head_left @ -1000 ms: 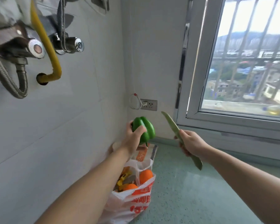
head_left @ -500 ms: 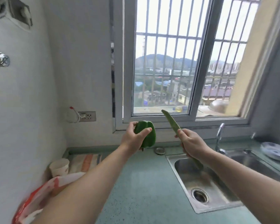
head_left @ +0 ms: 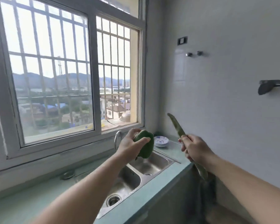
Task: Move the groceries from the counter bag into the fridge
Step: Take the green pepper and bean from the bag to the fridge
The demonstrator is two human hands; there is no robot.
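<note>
Carrying groceries mid-transfer: left hand (head_left: 129, 147) wrapped around green pepper (head_left: 145, 147), right hand (head_left: 193, 148) gripping long green vegetable (head_left: 178, 126), both above sink (head_left: 136, 177). Fridge, bag out of view; next: locate fridge, free a hand for door.

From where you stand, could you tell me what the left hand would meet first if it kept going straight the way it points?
Probably the stack of plates on the counter corner, just beyond the left hand and its green pepper; past that, the wall. Depth is hard to judge here.
</note>
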